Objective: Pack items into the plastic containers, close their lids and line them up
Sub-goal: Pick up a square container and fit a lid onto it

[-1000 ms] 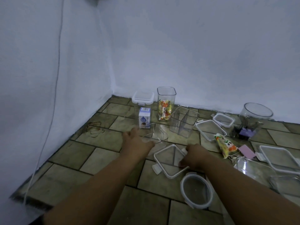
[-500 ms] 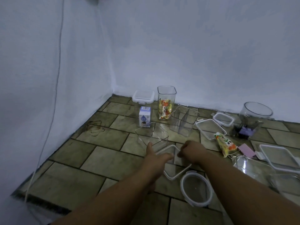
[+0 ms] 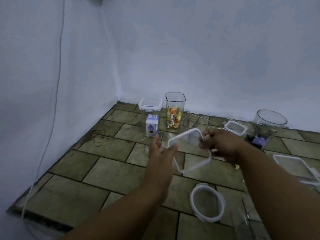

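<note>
My right hand [image 3: 219, 146] grips a clear square lid with a white rim [image 3: 191, 151] by its right edge and holds it tilted above the floor. My left hand [image 3: 161, 150] is open at the lid's left edge, fingers straight. A low clear square container [image 3: 147, 142] stands on the tiles just beyond my left hand. A small white-and-blue carton [image 3: 151, 126] stands behind it. Near the wall are a lidded clear container [image 3: 150, 104] and a tall open container holding colourful sweets [image 3: 174, 111].
A divided clear container [image 3: 195, 122] lies behind the lid. A round lid [image 3: 207, 202] lies on the near tiles. At right: a small lid [image 3: 235, 127], a round clear tub with purple items [image 3: 264, 126], a large lid [image 3: 294, 166]. Walls meet at the corner behind.
My right hand has lifted the square lid off the floor and raised it. My left hand left the low container and came in to the lid's left edge.
</note>
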